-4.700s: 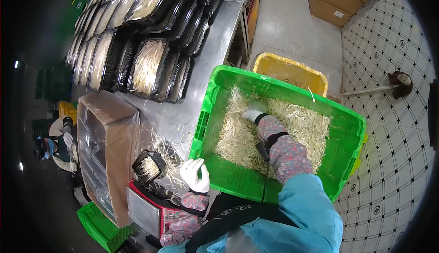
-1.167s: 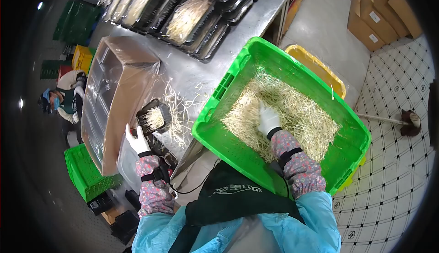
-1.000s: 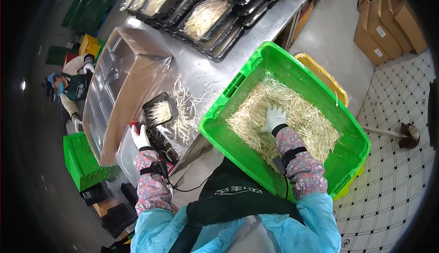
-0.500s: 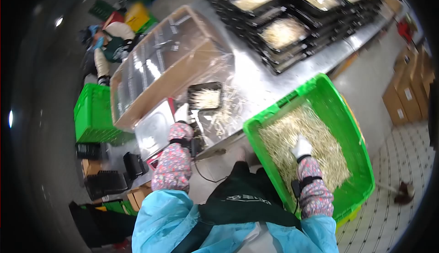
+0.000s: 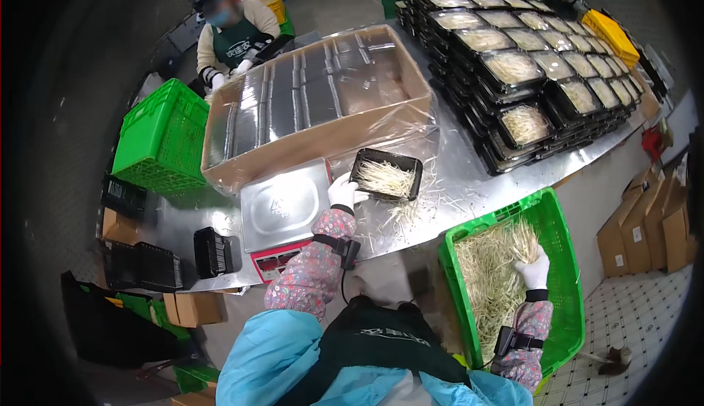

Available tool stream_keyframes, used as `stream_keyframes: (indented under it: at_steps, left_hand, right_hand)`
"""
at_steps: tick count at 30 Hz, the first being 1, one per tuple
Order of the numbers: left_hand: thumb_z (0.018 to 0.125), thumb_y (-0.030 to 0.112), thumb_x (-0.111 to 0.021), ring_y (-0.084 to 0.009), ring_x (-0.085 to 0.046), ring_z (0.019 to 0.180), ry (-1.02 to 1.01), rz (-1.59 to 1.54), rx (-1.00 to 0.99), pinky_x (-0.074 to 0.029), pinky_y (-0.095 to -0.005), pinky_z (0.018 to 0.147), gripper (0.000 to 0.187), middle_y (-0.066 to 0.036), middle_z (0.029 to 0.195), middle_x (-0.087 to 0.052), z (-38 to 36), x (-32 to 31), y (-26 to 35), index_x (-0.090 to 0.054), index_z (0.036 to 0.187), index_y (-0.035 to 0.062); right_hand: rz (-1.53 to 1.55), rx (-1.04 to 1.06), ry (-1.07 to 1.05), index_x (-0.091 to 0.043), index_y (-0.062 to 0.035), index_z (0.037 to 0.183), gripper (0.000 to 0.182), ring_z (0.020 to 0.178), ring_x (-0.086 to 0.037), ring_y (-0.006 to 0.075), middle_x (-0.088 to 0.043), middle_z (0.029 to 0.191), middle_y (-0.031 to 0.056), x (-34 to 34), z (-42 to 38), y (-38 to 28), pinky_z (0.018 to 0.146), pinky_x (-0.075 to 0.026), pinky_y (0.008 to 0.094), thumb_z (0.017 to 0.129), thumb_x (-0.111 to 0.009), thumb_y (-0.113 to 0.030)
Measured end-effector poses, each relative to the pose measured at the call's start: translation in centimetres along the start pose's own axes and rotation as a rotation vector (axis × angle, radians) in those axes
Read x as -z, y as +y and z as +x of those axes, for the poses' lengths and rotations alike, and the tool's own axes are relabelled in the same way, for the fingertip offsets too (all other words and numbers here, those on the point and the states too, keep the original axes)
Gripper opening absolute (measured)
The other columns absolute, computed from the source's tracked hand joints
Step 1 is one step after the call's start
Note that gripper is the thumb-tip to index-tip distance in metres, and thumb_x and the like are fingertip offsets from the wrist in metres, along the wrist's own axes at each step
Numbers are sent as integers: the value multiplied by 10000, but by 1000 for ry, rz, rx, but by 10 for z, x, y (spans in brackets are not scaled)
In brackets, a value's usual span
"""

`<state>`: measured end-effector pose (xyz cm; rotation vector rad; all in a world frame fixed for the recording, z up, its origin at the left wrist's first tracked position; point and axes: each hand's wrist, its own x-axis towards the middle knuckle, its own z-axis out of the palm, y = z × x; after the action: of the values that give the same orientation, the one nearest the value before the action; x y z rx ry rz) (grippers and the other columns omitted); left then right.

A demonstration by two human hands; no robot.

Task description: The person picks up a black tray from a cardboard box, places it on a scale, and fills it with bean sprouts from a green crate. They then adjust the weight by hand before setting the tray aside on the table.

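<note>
In a white glove, my left hand (image 5: pixel 346 192) grips the left edge of a black plastic tray (image 5: pixel 419 186). Pale, thin sprouts (image 5: pixel 385 178) fill much of that tray, and loose strands lie on the metal table beside it. My right hand (image 5: pixel 533 268), also white-gloved, is closed round a bunch of sprouts (image 5: pixel 522 243). It is inside the green crate (image 5: pixel 572 311), above the heap of sprouts (image 5: pixel 484 281). Just left of my left hand stands a scale (image 5: pixel 286 204) with a bare metal plate and a red base.
Behind the scale, a large cardboard box (image 5: pixel 315 142) holds stacked clear lids. Filled, covered trays (image 5: pixel 513 68) are piled high at the back right. Empty black trays (image 5: pixel 213 252) and a green crate (image 5: pixel 158 138) are at left. A co-worker (image 5: pixel 238 39) is beyond the box.
My right hand has come up from the heap with a bunch of sprouts, towards the crate's right side. My left hand still holds the tray. The view has swung and now shows more of the far side.
</note>
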<state>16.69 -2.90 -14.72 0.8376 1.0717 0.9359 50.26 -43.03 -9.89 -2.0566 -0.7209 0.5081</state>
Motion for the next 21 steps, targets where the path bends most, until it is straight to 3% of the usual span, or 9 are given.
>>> stream_keyframes:
  at_steps: [3,5,8,9,11,13,18,21]
  left_hand:
    - [822,-87,-460,-233,-677,638,-51,-49,7,-597,-316,522,416,-148,1037,-651,-36,16,47,-521,1232,-54]
    - [839,-87,-445,-244,-682,681,-72,-39,-53,-605,-327,559,436,-150,1081,-631,-49,41,60,-489,1270,-45]
    - [858,-82,-446,-259,-684,720,-61,-78,-112,-612,-343,594,431,-150,1136,-601,-69,80,74,-467,1288,-46]
    - [858,-86,-450,-261,-684,722,-53,-86,-140,-613,-341,594,429,-149,1136,-597,-73,95,73,-468,1285,-47]
    - [856,-97,-457,-264,-685,730,-6,-107,-180,-616,-338,595,416,-146,1142,-586,-88,119,83,-477,1269,-51]
    - [862,-91,-470,-271,-685,730,32,-177,-180,-618,-353,600,412,-143,1147,-580,-92,144,82,-460,1272,-50]
    - [879,-70,-511,-259,-675,825,137,-282,-188,-616,-358,599,392,-106,1096,-600,-96,191,76,-472,1265,-11]
    - [898,-13,-532,-270,-656,934,75,-193,-37,-601,-384,714,404,-128,1192,-575,-94,224,77,-454,1294,-15]
  right_hand:
    - [64,170,-77,-593,23,1139,576,904,-658,156,-698,1004,99,-15,11,-112,836,-510,296,587,-748,-30]
    - [44,364,-175,-591,9,1158,597,906,-670,178,-700,991,122,-51,18,-182,830,-510,299,592,-762,-66]
    - [-383,655,-275,-590,-74,1201,661,919,-658,337,-681,997,166,-128,21,-278,804,-527,384,584,-799,-184]
    - [-481,822,-268,-606,-66,1121,580,886,-653,347,-678,925,164,-162,17,-307,761,-529,418,582,-784,-187]
    - [-732,984,-301,-585,-60,880,254,800,-664,328,-650,792,151,-247,18,-330,676,-530,433,640,-654,-108]
    - [-869,1120,-432,-623,-74,834,169,787,-676,303,-666,788,136,-315,4,-357,654,-539,430,667,-637,-91]
    - [-822,1373,-496,-627,-78,780,113,747,-669,301,-669,769,140,-432,-28,-379,620,-522,412,668,-639,-83]
    - [-777,1425,-497,-616,-65,831,166,747,-657,306,-648,770,127,-469,-30,-363,618,-522,409,668,-637,-89]
